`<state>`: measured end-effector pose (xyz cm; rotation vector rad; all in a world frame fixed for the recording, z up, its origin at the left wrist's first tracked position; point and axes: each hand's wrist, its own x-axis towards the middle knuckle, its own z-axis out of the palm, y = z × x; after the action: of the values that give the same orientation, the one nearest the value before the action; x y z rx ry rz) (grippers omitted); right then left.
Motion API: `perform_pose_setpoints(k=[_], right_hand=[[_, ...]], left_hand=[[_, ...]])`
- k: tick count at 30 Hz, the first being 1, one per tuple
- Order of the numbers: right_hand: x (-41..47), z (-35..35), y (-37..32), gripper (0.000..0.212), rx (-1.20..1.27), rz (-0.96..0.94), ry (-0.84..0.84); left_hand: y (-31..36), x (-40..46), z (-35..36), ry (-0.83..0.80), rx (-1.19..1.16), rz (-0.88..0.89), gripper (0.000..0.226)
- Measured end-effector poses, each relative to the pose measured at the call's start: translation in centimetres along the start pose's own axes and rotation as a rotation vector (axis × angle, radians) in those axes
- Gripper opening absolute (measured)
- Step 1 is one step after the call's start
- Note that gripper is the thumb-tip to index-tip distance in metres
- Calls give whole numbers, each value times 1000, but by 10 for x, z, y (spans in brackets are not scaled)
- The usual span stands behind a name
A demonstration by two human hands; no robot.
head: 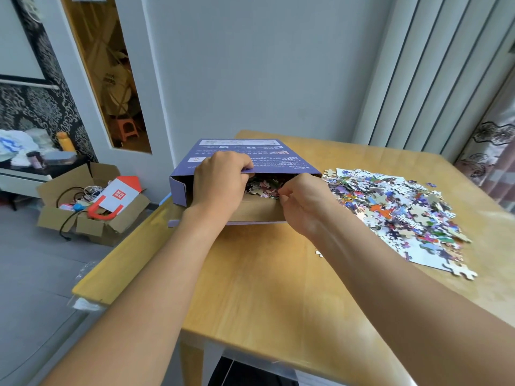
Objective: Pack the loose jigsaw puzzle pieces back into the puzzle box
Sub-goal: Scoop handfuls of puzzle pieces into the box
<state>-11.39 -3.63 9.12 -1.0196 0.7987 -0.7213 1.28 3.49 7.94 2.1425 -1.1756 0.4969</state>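
- The counter (267, 274) is a pale wooden top with a smooth, glossy finish and rounded corners; it stands against a plain grey wall (250, 65).
- To the right of the wall are vertical ribbed panels (418, 79), then a patterned curtain (485, 146) at the frame edge.
- To the left, a glazed door panel (106, 73) shows a dim room behind it. On the grey floor (33, 274) beside the counter sits an open corrugated cardboard carton (92, 215) holding cables and a red-and-white paper bag (117, 196).
- The puzzle box (245, 160) lies flat at the far left part of the counter. It is thin purple card with white print on the upper panel; its near side is open, showing the brown inner card.
- My left hand (220, 182): grip clamped on the near edge of the upper panel, fingers curled over it, lifting that edge.
- My right hand (303, 201): fingers curled at the box mouth. The grip appears pinched together; I cannot tell whether it holds a piece.
- Pieces inside the box (264, 186) form a small, dim, jumbled layer visible in the opening.
- The loose puzzle pieces (398, 210) lie in a multicoloured heap on the counter, just right of the box, resting on a white sheet (426, 254).
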Motion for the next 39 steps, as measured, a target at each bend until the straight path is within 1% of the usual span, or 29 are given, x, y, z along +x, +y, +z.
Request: perform_pose_setpoints(k=[2, 4, 5, 6, 7, 9, 10, 11, 12, 14, 15, 17, 19, 20, 22, 24, 26, 27, 28, 29, 31, 32, 33, 35, 36, 37, 39], right_hand=[[-8, -8, -3, 25, -170, -58, -14], [-14, -21, -3, 32, -319, -154, -46], [-17, -26, -3, 31, -405, -195, -72], [-20, -30, -3, 27, -549, -257, -94], [-21, -32, -2, 24, -762, -362, -126], [-18, -36, 0, 21, -1276, -604, -215], [-16, -35, 2, 20, -1478, -676, -240], [-12, -34, 1, 19, -1590, -708, -246], [-7, -34, 0, 20, -1636, -723, -243], [2, -30, -3, 24, -1673, -725, -259], [7, -29, -3, 22, -1688, -707, -286], [12, -25, -5, 16, -1784, -626, -354], [14, -22, -5, 22, -1866, -526, -403], [12, -22, -6, 24, -1865, -514, -410], [6, -24, -10, 19, -1798, -575, -395], [-6, -31, -16, 23, -1662, -701, -368], [-17, -48, -21, 24, -1468, -887, -312], [-20, -59, -23, 26, -1403, -940, -270], [-21, -71, -25, 26, -1373, -944, -241], [-17, -85, -26, 24, -1389, -896, -234], [-5, -116, -26, 22, -1524, -708, -266], [1, -129, -23, 31, -1596, -633, -275], [5, -139, -20, 46, -1639, -588, -283], [11, -154, -9, 76, -1673, -561, -308], [11, -158, -2, 85, -1684, -569, -318], [11, -160, 5, 89, -1697, -595, -314], [13, -162, 16, 86, -1715, -683, -288]], left_hand=[[0, 0, 1, 3, -2, 0, 22], [0, 0, 1, 3, -2, 1, 22], [0, 0, 1, 0, -1, 1, 22], [0, -1, 1, -2, 0, 1, 22], [1, -1, 1, -5, 1, 3, 22], [3, -2, 1, -9, 3, 6, 22], [4, -3, 1, -11, 5, 8, 22], [5, -3, 2, -13, 5, 10, 22], [6, -4, 2, -15, 5, 12, 22], [7, -4, 2, -13, 8, 13, 22], [8, -4, 3, -11, 10, 13, 22], [10, -4, 3, -18, 12, 25, 22], [13, -6, 4, -24, 14, 42, 20], [13, -7, 4, -25, 16, 48, 20], [11, -7, 4, -23, 19, 45, 20], [6, -8, 4, -22, 28, 15, 25], [-1, -11, 3, -41, 58, -21, 31], [-5, -14, 3, -58, 75, -40, 32], [-10, -18, 4, -79, 92, -55, 31], [-13, -21, 5, -109, 108, -63, 29], [-17, -25, 9, -187, 151, -74, 29], [-17, -26, 10, -228, 171, -84, 31], [-14, -26, 10, -269, 186, -94, 33], [-1, -25, 9, -363, 202, -106, 39], [10, -25, 8, -418, 204, -96, 44], [21, -23, 6, -470, 195, -68, 49], [50, -19, 3, -526, 114, 34, 58]])
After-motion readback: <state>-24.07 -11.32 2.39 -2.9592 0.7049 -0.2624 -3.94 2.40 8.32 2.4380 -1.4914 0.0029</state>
